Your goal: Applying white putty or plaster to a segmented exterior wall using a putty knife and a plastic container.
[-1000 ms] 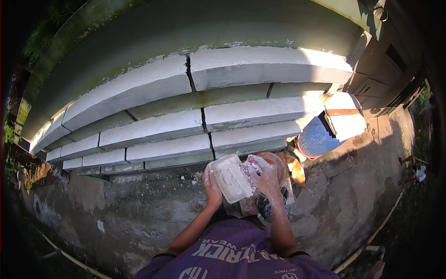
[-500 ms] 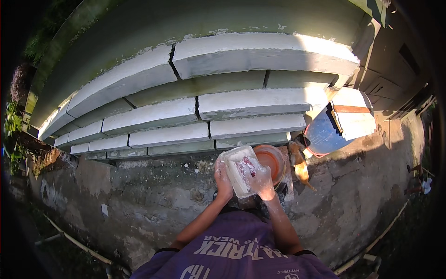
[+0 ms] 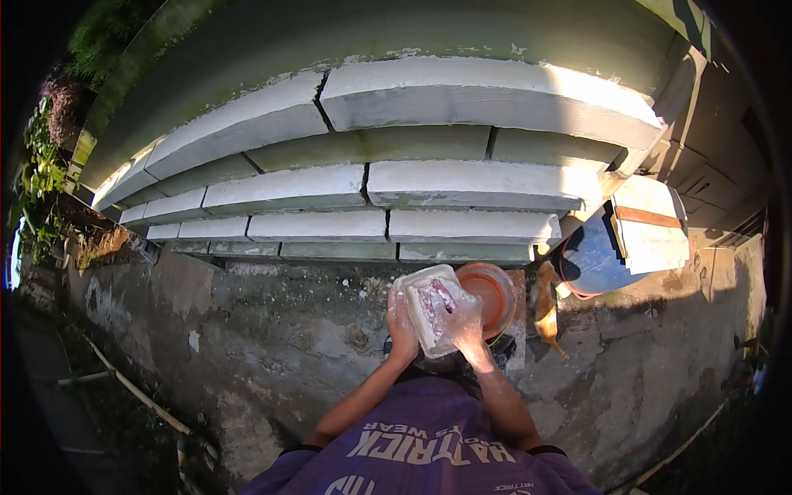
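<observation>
A shallow rectangular tub [image 3: 424,330], smeared with white paste, is held in front of my torso. My left hand [image 3: 402,332] is closed round its left side. Coated in white, my right hand [image 3: 465,323] lies over the tub's right part with its fingers bent. Reddish patches streaked with white show inside the tub by those fingers; what they grip is hidden. Just beyond my right hand stands a round orange bucket [image 3: 500,299], partly covered by that hand.
White-topped stepped ledges [image 3: 478,183] with dark vertical gaps run across the wall ahead. An orange-and-white animal [image 3: 546,312] is right of the bucket, near a blue barrel [image 3: 584,262] with pale boards [image 3: 652,235] on it. Rough concrete ground [image 3: 280,330] lies below.
The view has shifted a little, so the wall, bucket and animal appear farther right. My right hand has moved slightly down on the tub, baring more of the reddish patch. Both hands keep their hold.
</observation>
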A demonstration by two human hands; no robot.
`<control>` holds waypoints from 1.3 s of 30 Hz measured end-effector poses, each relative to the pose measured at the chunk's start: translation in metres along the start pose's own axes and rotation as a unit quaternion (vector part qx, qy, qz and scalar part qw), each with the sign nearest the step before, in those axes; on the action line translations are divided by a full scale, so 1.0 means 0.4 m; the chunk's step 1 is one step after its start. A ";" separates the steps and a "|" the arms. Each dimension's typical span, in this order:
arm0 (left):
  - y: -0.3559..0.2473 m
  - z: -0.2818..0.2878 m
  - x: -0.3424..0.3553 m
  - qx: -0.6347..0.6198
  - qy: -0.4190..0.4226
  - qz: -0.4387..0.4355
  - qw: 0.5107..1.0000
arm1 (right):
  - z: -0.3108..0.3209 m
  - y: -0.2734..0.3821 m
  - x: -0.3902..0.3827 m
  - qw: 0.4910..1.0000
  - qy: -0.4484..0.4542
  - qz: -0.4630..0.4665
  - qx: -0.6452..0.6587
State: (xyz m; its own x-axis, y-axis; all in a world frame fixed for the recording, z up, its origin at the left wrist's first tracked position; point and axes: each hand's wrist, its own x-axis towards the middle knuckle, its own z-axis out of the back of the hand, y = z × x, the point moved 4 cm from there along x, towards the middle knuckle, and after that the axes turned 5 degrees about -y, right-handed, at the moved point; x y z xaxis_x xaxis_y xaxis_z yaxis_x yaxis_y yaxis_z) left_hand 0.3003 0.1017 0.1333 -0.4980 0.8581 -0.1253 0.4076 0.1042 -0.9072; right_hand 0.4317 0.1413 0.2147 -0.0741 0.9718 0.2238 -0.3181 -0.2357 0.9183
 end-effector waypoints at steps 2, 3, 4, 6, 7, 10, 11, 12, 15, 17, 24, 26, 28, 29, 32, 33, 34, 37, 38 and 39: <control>0.029 0.033 -0.001 0.059 -0.010 -0.026 0.998 | -0.003 0.000 0.007 0.999 0.038 0.030 -0.015; 0.025 0.032 -0.003 0.059 -0.013 -0.028 0.998 | 0.002 -0.002 0.009 0.997 0.058 0.038 -0.029; 0.022 0.035 -0.006 0.047 -0.032 -0.029 0.998 | 0.006 -0.001 0.011 0.995 0.078 0.046 -0.042; 0.015 0.040 -0.008 0.033 -0.054 -0.031 0.997 | 0.017 -0.005 0.016 0.995 0.092 0.027 -0.012; 0.010 0.048 -0.006 0.021 -0.061 -0.020 0.998 | 0.024 -0.013 0.018 0.996 0.084 0.021 0.002; -0.018 0.080 0.002 0.011 -0.069 -0.015 0.997 | 0.039 -0.027 0.026 0.997 0.056 -0.002 0.043; -0.029 0.093 -0.001 0.024 -0.085 -0.016 0.996 | 0.046 -0.033 0.030 0.997 0.034 -0.020 0.071; -0.045 0.103 -0.002 0.035 -0.098 -0.018 0.994 | 0.060 -0.034 0.031 0.994 0.008 -0.035 0.099; -0.003 0.199 0.012 0.007 -0.107 -0.016 0.994 | 0.034 -0.112 0.032 0.975 -0.040 -0.100 0.195; 0.002 0.260 0.003 0.005 -0.110 -0.014 0.994 | 0.042 -0.019 0.032 0.999 0.002 0.031 0.038; -0.032 0.405 -0.013 0.036 -0.163 -0.018 0.986 | -0.038 0.049 0.093 0.882 -0.104 -0.133 0.440; -0.033 0.461 -0.002 0.052 -0.173 -0.024 0.983 | -0.061 0.112 0.154 0.934 -0.108 -0.067 0.334; -0.024 0.505 0.024 -0.021 -0.171 -0.010 0.985 | -0.096 0.197 0.226 0.958 -0.202 0.059 0.197; -0.055 0.493 0.033 -0.024 -0.160 -0.002 0.987 | -0.126 0.219 0.259 0.949 -0.235 0.108 0.179; -0.106 0.517 0.068 0.047 -0.184 -0.039 0.981 | -0.240 0.271 0.371 0.878 -0.361 0.270 0.163; -0.095 0.557 0.088 0.043 -0.175 -0.045 0.983 | -0.278 0.289 0.409 0.874 -0.367 0.273 0.164; -0.103 0.575 0.101 0.043 -0.166 -0.046 0.984 | -0.301 0.300 0.442 0.859 -0.399 0.268 0.176; -0.131 0.604 0.135 -0.013 -0.148 -0.018 0.989 | -0.371 0.284 0.492 0.845 -0.442 0.293 0.070; -0.143 0.607 0.142 -0.013 -0.171 -0.022 0.985 | -0.401 0.281 0.502 0.838 -0.442 0.315 -0.048; -0.154 0.621 0.152 -0.013 -0.200 -0.027 0.979 | -0.430 0.304 0.491 0.843 -0.441 0.305 -0.043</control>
State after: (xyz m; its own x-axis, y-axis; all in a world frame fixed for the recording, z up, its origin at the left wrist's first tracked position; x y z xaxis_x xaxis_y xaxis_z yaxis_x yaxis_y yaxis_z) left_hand 0.0545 0.0226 0.0818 -0.7770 0.5865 -0.2288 0.3895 0.1623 -0.9066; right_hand 0.2158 0.3039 0.3141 0.4714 0.2805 0.8361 -0.5456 -0.6520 0.5264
